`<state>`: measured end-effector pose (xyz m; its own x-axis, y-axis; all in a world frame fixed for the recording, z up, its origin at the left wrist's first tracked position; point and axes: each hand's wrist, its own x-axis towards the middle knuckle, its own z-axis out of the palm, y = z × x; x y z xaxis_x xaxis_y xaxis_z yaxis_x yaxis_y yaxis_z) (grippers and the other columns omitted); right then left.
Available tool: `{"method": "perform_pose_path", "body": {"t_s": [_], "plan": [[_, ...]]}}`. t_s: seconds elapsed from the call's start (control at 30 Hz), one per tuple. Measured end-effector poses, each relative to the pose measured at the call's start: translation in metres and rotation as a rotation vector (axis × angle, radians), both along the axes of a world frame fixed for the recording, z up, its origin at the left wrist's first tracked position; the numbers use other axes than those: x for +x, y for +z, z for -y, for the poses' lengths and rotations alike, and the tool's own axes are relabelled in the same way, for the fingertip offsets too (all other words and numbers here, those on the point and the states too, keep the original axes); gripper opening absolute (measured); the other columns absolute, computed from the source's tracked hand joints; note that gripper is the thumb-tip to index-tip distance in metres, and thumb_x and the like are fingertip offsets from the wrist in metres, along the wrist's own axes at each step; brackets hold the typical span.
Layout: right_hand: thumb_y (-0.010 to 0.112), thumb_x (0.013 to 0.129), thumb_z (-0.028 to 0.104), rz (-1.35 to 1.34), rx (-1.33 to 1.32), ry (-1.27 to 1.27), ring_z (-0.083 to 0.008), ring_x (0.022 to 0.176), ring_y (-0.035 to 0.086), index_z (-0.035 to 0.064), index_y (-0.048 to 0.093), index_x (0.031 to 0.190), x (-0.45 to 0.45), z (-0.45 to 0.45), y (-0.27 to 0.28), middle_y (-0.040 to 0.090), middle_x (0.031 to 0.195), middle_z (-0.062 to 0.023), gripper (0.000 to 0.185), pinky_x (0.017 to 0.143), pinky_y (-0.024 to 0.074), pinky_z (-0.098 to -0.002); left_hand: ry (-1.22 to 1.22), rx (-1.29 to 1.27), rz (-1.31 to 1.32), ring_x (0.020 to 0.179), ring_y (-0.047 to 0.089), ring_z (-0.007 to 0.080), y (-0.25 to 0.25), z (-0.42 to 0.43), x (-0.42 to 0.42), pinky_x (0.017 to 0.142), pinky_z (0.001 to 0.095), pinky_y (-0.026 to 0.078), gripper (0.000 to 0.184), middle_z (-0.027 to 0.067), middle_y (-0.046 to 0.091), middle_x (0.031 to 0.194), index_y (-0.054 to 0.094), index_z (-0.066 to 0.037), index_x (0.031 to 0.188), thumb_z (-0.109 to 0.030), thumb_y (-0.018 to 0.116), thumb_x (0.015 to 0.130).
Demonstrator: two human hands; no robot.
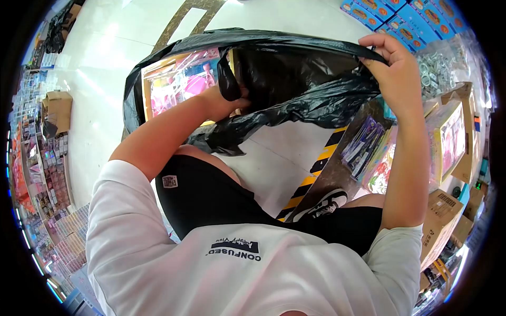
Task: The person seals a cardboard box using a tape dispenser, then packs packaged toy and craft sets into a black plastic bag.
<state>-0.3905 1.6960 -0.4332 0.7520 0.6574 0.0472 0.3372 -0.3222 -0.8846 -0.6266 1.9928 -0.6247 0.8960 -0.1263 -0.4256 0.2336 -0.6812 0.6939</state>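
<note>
A large black plastic bag (300, 66) is stretched wide between my hands, its mouth facing up. My right hand (390, 63) pinches the bag's rim at the far right end. Inside the mouth, my left hand (226, 102) has its fingers curled, with a black strip of the bag lying across it; its fingertips are partly hidden. Under and beside that hand, in the bag's left part, sits a boxed pink toy set (182, 84) with a clear front and pale yellow edges. Dark bag lining shows to the right of the box.
Packaged goods (363, 150) and a clear-fronted pink box (447, 139) stand on the right, near a cardboard carton (443, 221). Blue boxes (406, 21) are stacked at the back right. Yellow-black striped tape (329, 152) edges a low platform. Shelves (52, 174) line the left.
</note>
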Motion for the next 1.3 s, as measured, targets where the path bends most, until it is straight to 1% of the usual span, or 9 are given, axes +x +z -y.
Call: {"method": "perform_pose_path", "body": {"t_s": [0.17, 0.3, 0.4, 0.6, 0.73, 0.83, 1.0, 1.17, 1.3], "plan": [[0.069, 0.087, 0.0, -0.1, -0.045, 0.053, -0.0038, 0.067, 0.054, 0.0013, 0.068, 0.108, -0.024, 0.002, 0.029, 0.066, 0.074, 0.0014, 0.02, 0.063, 0.0396, -0.0204, 0.177, 0.192, -0.168, 0.12, 0.058, 0.0326, 0.049, 0.005, -0.013, 0.104, 0.0398, 0.045, 0.035, 0.0118, 0.065, 0.125, 0.071, -0.008, 0.109, -0.034, 0.064, 0.085], [0.068, 0.089, 0.001, -0.219, 0.028, 0.067, -0.0062, 0.078, 0.061, 0.0003, 0.066, 0.111, -0.033, 0.003, 0.044, 0.07, 0.085, -0.0027, 0.022, 0.071, 0.0448, -0.0205, 0.119, 0.348, -0.077, 0.14, 0.043, 0.0402, -0.004, -0.032, -0.041, 0.118, 0.0457, 0.036, 0.063, 0.0239, 0.049, 0.148, 0.059, -0.026, 0.14, -0.052, 0.065, 0.084], [0.066, 0.09, 0.0, -0.137, 0.079, 0.008, -0.0079, 0.087, 0.063, 0.0001, 0.065, 0.112, -0.028, 0.01, 0.048, 0.071, 0.094, -0.0048, 0.022, 0.078, 0.0467, -0.0205, -0.089, 0.451, 0.3, 0.138, 0.046, 0.0395, 0.023, -0.045, -0.045, 0.113, 0.0445, 0.041, 0.055, 0.0227, 0.045, 0.15, 0.058, -0.018, 0.137, -0.036, 0.072, 0.087], [0.066, 0.093, 0.002, -0.109, 0.131, -0.121, -0.0111, 0.095, 0.065, 0.0011, 0.062, 0.119, 0.03, 0.067, 0.062, 0.07, 0.108, -0.0067, 0.026, 0.088, 0.0482, -0.0231, 0.604, 0.796, 0.612, 0.118, 0.058, 0.0374, 0.064, -0.093, -0.084, 0.1, 0.0462, 0.048, 0.045, 0.0156, 0.06, 0.127, 0.062, -0.009, 0.12, -0.019, 0.08, 0.081], [0.066, 0.095, 0.004, -0.181, 0.211, -0.243, -0.0139, 0.097, 0.066, 0.0006, 0.062, 0.12, 0.067, 0.108, 0.065, 0.069, 0.11, -0.0082, 0.025, 0.09, 0.0499, -0.0253, 1.107, 1.062, 0.065, 0.12, 0.059, 0.0377, 0.008, -0.12, -0.126, 0.1, 0.0478, 0.048, 0.051, 0.0172, 0.064, 0.121, 0.063, -0.004, 0.126, -0.038, 0.072, 0.088], [0.064, 0.097, 0.005, -0.145, 0.327, -0.377, -0.0156, 0.104, 0.065, 0.0008, 0.061, 0.127, 0.08, 0.137, 0.052, 0.066, 0.119, -0.0097, 0.03, 0.093, 0.0507, -0.0271, 1.022, 0.537, -0.164, 0.109, 0.065, 0.0392, -0.012, -0.142, -0.142, 0.095, 0.047, 0.049, 0.047, 0.0211, 0.07, 0.108, 0.068, 0.002, 0.113, -0.041, 0.065, 0.094], [0.064, 0.098, 0.01, -0.296, 0.439, -0.491, -0.0145, 0.111, 0.062, 0.0033, 0.061, 0.132, 0.076, 0.167, 0.045, 0.064, 0.124, -0.0074, 0.034, 0.097, 0.0485, -0.0293, 1.307, 0.194, 0.377, 0.092, 0.067, 0.0362, 0.022, -0.138, -0.109, 0.084, 0.0442, 0.049, 0.042, 0.0235, 0.07, 0.094, 0.069, 0.004, 0.104, -0.036, 0.057, 0.102], [0.066, 0.098, 0.01, -0.205, 0.41, -0.54, -0.01, 0.105, 0.06, 0.0067, 0.063, 0.13, 0.093, 0.173, 0.036, 0.064, 0.121, -0.0019, 0.032, 0.089, 0.0456, -0.0249, 1.111, 0.239, 0.33, 0.072, 0.05, 0.0126, 0.106, -0.097, -0.06, 0.069, 0.032, 0.045, 0.042, 0.0049, 0.058, 0.075, 0.064, 0.003, 0.091, -0.037, 0.06, 0.103], [0.064, 0.098, 0.005, -0.108, 0.41, -0.479, -0.0135, 0.108, 0.062, 0.004, 0.063, 0.127, 0.106, 0.196, 0.039, 0.065, 0.119, -0.0051, 0.029, 0.095, 0.0479, -0.0269, 1.232, 0.408, 0.291, 0.077, 0.063, 0.0225, 0.099, -0.099, -0.061, 0.073, 0.0375, 0.05, 0.046, 0.0107, 0.066, 0.081, 0.064, 0.001, 0.09, -0.044, 0.075, 0.09]]}}
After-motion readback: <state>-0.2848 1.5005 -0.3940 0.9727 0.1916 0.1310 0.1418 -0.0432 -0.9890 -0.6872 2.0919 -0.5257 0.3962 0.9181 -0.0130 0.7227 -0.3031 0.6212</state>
